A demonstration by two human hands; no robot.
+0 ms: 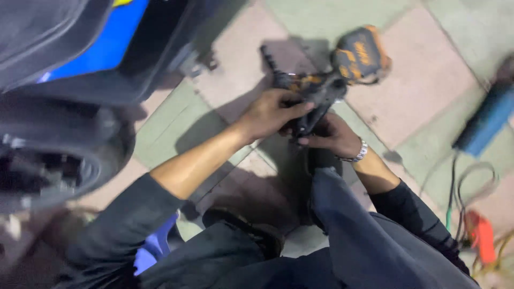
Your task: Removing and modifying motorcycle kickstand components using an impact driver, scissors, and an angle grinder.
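I hold a cordless power tool (326,80), black with an orange battery pack at its far end, above a tiled floor. My left hand (270,111) grips the front part of the tool near its nose. Under the tool's handle my right hand (329,135) closes around it; a metal watch band sits on that wrist. The picture is blurred, so the tool's tip is hard to make out.
A scooter (80,64) with blue and black panels and a wheel stands at the left. A blue device (490,115) lies at the right edge, with cables (471,187) and an orange object (482,235) beside it. My knees in dark trousers fill the bottom.
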